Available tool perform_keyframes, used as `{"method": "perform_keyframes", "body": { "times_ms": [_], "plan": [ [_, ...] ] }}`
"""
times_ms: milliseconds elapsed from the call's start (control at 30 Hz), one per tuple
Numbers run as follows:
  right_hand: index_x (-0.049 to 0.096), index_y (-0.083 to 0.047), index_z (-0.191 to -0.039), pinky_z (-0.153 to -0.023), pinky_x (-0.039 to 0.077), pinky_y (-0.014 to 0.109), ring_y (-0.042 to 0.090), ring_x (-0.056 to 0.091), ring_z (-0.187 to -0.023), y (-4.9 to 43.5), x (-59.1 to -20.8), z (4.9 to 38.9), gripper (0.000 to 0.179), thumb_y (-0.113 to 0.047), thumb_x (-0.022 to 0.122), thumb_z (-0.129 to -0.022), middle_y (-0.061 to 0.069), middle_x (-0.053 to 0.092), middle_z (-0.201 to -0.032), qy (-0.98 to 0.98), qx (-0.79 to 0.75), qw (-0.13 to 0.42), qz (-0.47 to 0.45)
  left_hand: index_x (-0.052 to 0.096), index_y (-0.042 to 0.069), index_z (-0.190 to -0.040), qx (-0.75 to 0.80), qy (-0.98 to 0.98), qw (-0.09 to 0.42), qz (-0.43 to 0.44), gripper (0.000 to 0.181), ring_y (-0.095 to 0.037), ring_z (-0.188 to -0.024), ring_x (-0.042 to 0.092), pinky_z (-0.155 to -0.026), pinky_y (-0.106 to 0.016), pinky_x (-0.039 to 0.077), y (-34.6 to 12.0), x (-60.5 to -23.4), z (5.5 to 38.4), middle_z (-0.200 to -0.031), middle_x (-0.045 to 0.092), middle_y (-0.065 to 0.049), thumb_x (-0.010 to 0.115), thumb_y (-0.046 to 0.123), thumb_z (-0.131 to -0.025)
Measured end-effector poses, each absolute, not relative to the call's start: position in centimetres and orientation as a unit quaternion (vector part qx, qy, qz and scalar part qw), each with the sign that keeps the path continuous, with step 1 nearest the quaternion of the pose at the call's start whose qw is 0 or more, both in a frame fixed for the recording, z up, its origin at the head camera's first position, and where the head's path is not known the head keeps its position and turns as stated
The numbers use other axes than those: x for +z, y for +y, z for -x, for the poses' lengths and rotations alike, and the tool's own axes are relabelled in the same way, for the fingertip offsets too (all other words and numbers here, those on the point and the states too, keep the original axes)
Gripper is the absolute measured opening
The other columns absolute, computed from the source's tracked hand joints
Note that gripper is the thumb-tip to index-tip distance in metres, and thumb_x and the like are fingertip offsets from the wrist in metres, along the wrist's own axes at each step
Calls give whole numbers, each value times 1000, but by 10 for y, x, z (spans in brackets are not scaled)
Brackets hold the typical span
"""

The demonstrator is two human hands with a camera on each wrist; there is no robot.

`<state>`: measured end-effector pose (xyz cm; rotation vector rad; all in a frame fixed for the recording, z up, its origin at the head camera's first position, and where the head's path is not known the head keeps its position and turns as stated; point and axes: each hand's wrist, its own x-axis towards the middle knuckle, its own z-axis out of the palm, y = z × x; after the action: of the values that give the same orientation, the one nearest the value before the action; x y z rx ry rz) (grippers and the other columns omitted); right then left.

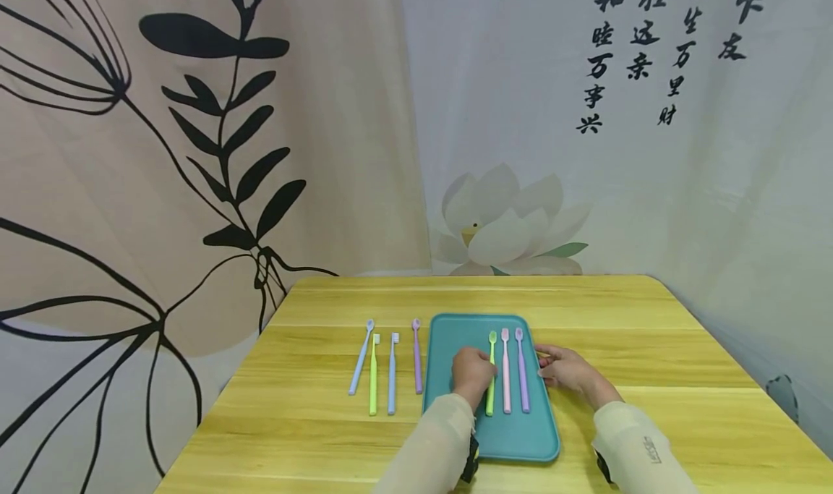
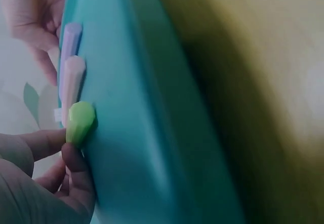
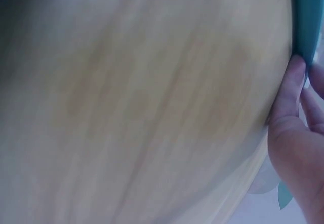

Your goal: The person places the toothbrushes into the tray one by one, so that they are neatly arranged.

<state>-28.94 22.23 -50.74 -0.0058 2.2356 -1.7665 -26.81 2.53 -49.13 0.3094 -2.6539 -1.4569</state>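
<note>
Your left hand (image 1: 473, 372) pinched the green toothbrush (image 1: 491, 393) inside the tray (image 1: 455, 336); slipping sideways risked nudging the pink toothbrush (image 1: 505, 371). Your right hand (image 1: 571, 373) touched the tray's rim, grip unclear.

The count is seven toothbrushes (image 1: 392, 378), made up of two blue, two green, two purple and one pink, plus one tray (image 1: 452, 333) and one worktop (image 1: 280, 422).
</note>
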Motion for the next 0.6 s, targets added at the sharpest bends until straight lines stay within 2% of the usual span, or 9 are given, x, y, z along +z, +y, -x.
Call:
{"method": "perform_keyframes", "body": {
  "times_ms": [200,600],
  "plan": [
    [34,13,-147,-79,55,34,23,55,-92,223,-509,290,62,14,55,-89,18,50,-105,778,-611,145,4,71,5,-77,-474,-874,52,-99,9,-16,-67,56,-58,-31,52,25,-489,266,-72,60,-2,79,0,-77],
    [34,12,-147,-79,55,34,23,55,-92,224,-509,290,63,14,55,-87,19,50,-106,778,-613,141,6,73,4,-86,-477,-874,51,-81,12,-17,-72,57,-63,-33,53,19,-482,268,-78,63,-2,81,7,-78]
  ]
}}
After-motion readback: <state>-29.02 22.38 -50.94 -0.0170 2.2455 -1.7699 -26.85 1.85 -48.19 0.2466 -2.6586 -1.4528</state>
